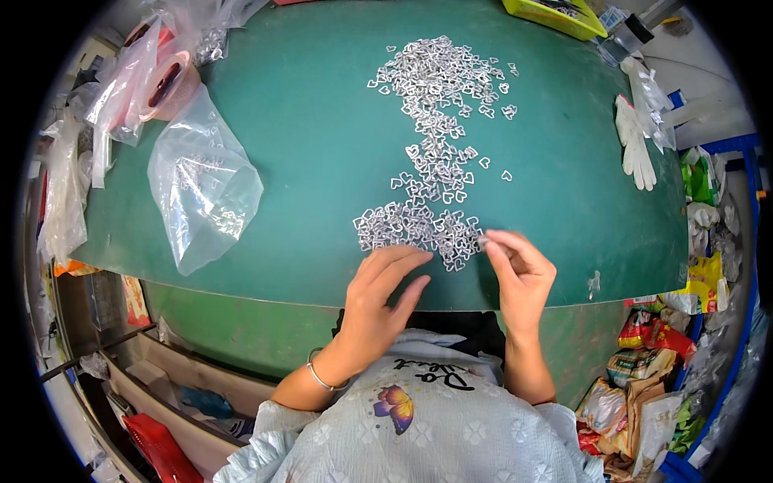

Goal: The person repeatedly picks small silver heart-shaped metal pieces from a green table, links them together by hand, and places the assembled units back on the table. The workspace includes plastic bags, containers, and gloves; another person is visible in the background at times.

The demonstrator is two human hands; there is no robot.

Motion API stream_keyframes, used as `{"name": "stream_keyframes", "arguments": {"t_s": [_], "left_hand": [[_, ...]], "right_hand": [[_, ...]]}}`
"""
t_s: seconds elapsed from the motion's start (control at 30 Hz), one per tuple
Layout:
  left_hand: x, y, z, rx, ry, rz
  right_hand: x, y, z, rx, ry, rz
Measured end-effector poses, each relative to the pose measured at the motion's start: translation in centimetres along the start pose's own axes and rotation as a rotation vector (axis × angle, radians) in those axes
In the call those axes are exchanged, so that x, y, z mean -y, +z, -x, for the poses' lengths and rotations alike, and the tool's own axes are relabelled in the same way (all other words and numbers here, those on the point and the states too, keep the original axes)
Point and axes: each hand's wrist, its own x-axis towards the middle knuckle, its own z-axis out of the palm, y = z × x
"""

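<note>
Many small silvery heart-shaped metal rings (439, 68) lie on the green tabletop (322, 121), in a trail from a far heap to a nearer heap (394, 225) by the front edge. My left hand (374, 302), with a bangle on its wrist, rests at the near side of that heap. Its fingers reach out over the closest rings and its thumb stands apart. At the heap's right side, my right hand (522, 278) pinches a small silvery piece (482, 240) between thumb and forefinger. It looks like one of the heart-shaped rings, partly hidden by the fingertips.
To the left, a clear plastic bag (205, 189) with small pieces inside lies beside a pink basket (173, 87). A white glove (635, 145) lies at the right edge. A yellow tray (555, 18) stands far right. Below left is an open drawer (201, 370); packages (636, 362) crowd the right.
</note>
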Motion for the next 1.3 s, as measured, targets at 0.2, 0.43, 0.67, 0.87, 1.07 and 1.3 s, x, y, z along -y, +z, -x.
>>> {"name": "stream_keyframes", "arguments": {"t_s": [0.2,0.43,0.67,0.87,1.07,1.3], "left_hand": [[-1.4,1.0,-0.5,0.042,-0.071,0.272],[-1.2,1.6,-0.3,0.071,-0.063,0.363],[-0.5,1.8,0.2,0.115,-0.174,0.571],[-0.7,1.5,0.2,0.115,-0.139,0.560],[-0.2,0.8,0.8,0.230,-0.423,0.887],[0.4,1.2,1.0,0.301,-0.567,1.233]], "right_hand": [[0.7,0.3,2.4,0.169,0.407,-0.566],[1.4,0.1,2.8,0.184,0.363,-0.458],[2.3,0.0,2.8,0.210,0.262,-0.324],[3.0,0.4,2.8,0.181,0.298,-0.324],[2.1,-0.5,2.5,0.265,0.278,-0.180],[0.0,0.1,-0.9,0.056,-0.294,0.743]]}}
